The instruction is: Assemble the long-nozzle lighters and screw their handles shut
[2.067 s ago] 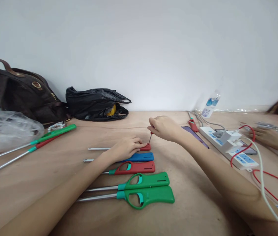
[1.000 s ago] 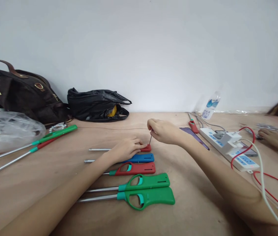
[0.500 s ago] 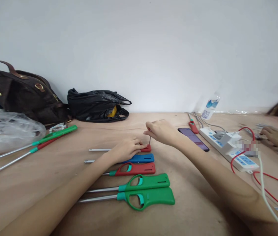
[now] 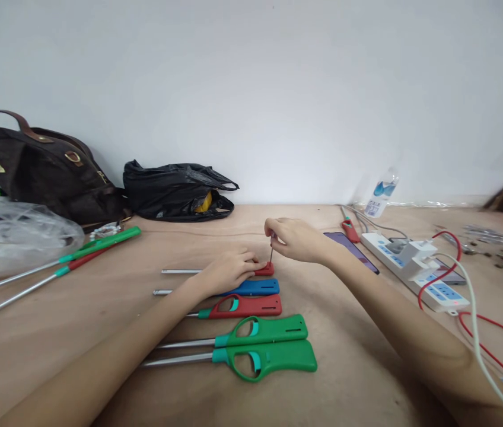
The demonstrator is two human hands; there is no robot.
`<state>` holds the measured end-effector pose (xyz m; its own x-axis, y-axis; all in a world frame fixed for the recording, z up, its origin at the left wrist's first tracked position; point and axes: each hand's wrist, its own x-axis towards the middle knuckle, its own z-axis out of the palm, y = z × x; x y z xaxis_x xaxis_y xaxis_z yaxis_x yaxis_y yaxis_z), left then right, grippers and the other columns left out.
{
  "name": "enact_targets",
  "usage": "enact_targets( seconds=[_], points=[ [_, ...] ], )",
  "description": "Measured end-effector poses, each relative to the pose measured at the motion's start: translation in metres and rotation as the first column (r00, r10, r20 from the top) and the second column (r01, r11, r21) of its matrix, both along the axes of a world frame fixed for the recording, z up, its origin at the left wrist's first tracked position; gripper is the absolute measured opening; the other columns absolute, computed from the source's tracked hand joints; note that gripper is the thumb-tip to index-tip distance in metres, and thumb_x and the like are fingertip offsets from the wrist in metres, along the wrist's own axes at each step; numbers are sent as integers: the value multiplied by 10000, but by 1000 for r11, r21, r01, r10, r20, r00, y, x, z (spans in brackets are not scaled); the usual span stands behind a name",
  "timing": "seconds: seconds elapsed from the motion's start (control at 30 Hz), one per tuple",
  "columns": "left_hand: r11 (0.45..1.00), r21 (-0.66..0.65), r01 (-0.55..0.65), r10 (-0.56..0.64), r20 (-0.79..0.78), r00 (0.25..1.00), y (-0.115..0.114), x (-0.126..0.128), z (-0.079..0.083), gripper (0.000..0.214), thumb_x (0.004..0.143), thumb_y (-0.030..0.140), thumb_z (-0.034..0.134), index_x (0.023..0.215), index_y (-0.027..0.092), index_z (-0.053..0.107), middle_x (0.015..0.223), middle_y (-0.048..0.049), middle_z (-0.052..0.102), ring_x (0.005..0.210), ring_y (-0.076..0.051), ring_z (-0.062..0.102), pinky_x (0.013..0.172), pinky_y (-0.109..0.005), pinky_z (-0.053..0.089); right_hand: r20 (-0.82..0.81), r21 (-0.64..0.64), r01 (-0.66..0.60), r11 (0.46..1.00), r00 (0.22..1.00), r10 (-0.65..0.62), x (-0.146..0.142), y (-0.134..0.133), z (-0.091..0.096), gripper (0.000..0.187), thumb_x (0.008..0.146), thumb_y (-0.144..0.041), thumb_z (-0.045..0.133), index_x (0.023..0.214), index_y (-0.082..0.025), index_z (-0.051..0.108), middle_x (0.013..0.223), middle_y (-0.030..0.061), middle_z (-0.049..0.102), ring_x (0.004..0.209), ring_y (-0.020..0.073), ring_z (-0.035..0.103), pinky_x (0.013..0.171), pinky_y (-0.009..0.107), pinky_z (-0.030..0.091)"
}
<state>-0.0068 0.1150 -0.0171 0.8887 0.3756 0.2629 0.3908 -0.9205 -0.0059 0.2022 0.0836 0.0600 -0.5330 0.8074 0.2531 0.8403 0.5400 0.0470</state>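
Note:
My left hand (image 4: 230,270) lies over the far red lighter (image 4: 266,270), a long-nosed gas lighter, and holds it flat on the table. Its metal nozzle sticks out to the left, while the trigger part is hidden beneath my fingers. Between the fingers of my right hand (image 4: 293,239) is a thin screwdriver (image 4: 271,255), nearly upright, its tip at the right end of that lighter's handle. Lined up on the near side are a blue lighter (image 4: 255,287), another red lighter (image 4: 258,305) and two green lighters (image 4: 287,354), all pointing left.
Two more long lighters (image 4: 100,243) lie at the left by a clear plastic bag (image 4: 24,234). Behind stand a dark handbag (image 4: 51,172) and a black plastic bag (image 4: 166,193). To the right are a phone (image 4: 352,252), a power strip (image 4: 438,293) with cables, and a water bottle (image 4: 381,194).
My right hand's fingers have shifted around the screwdriver, whose tip stays at the red lighter. Another person's hand at the far right has left the view, uncovering small parts there.

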Motion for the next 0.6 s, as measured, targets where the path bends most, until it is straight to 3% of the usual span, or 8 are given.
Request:
enact_targets(
  seconds=[0.17, 0.33, 0.4, 0.53, 0.6],
  points=[
    [999, -41, 3, -2, 13, 1000, 0, 1, 1, 310, 940, 148, 437, 1178, 194, 632, 1118, -54, 642, 993, -200, 589, 835, -305, 469, 98, 32, 119, 992, 988, -121, -1, 2, 1, 322, 958, -397, 421, 855, -150, 600, 784, 125, 686, 705, 233, 615, 593, 298, 311],
    [1000, 17, 1, -1, -3, 1000, 1, -1, -2, 344, 949, 153, 436, 1252, 210, 590, 1084, -53, 646, 960, -195, 586, 820, -297, 462, -78, -68, -37, 997, 996, 31, 2, 0, 2, 163, 916, -208, 436, 1000, -149, 563, 914, 88, 680, 787, 192, 598, 656, 271, 357],
    [1000, 30, 7, -7, -12, 1000, 2, -1, -2, 349, 946, 149, 439, 1253, 217, 590, 1097, -48, 646, 972, -198, 580, 821, -298, 460, -126, -110, -55, 992, 991, 41, 3, 2, 2, 139, 919, -205, 442, 959, -159, 566, 880, 68, 677, 755, 174, 588, 631, 257, 348],
    [1000, -10, 17, -17, 2, 1000, 2, -1, -1, 323, 951, 147, 426, 1200, 215, 621, 1111, -42, 644, 995, -193, 580, 827, -298, 460, -50, -1, 101, 995, 994, -101, 1, 9, -5, 291, 953, -384, 456, 803, -164, 573, 735, 76, 652, 664, 187, 572, 572, 272, 290],
    [1000, -20, 16, -16, 2, 1000, 2, 0, 0, 323, 954, 145, 415, 1188, 215, 626, 1108, -41, 645, 987, -189, 584, 826, -296, 461, -66, 58, 103, 993, 993, -99, -1, 12, -11, 275, 961, -368, 448, 830, -159, 571, 798, 87, 655, 676, 182, 571, 587, 274, 299]
  ],
)
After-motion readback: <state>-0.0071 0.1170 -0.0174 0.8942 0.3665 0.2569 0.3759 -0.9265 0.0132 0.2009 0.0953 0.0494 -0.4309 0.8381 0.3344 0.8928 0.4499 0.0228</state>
